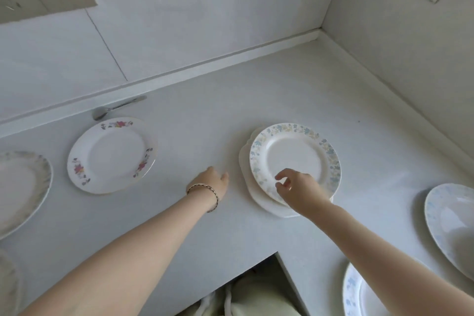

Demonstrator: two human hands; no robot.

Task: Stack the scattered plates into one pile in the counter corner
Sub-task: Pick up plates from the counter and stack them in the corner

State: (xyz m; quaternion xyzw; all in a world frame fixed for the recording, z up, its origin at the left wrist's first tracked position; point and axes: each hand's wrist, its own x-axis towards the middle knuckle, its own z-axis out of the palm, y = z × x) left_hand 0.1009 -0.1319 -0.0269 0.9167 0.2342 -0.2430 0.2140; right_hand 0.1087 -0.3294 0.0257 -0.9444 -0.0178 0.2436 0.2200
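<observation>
Tagger: Forearms (115, 264) nearest, both reaching in over the pale grey counter (256, 84). Left hand (213, 182), thin beaded bracelet (205, 186) at the wrist, is loosely curled and holds nothing, between the plates. Right hand (295, 187) hovers over the near rim of the white plate with blue-and-yellow leaf border (295, 154), fingers loosely bent, nothing pinched.

Reviewer: Pile?

Tagger: Two high. That plate sits slightly off-centre on a plain white scalloped plate (245, 161). Mid-counter, well apart from the counter corner (319, 36).

Reviewer: Next step, tips?

Tagger: Likely fetching the white plate with red flower sprays (111, 155), left of the left hand. Grip the rim, lift clear, lower flat and centred; sliding risks chips. Pile probably needs shifting cornerward.

Reviewer: Contents?

Tagger: All plates bare, including the grey-rimmed white plate (23, 187) far left and the blue-printed white plate (446, 218) at right.
</observation>
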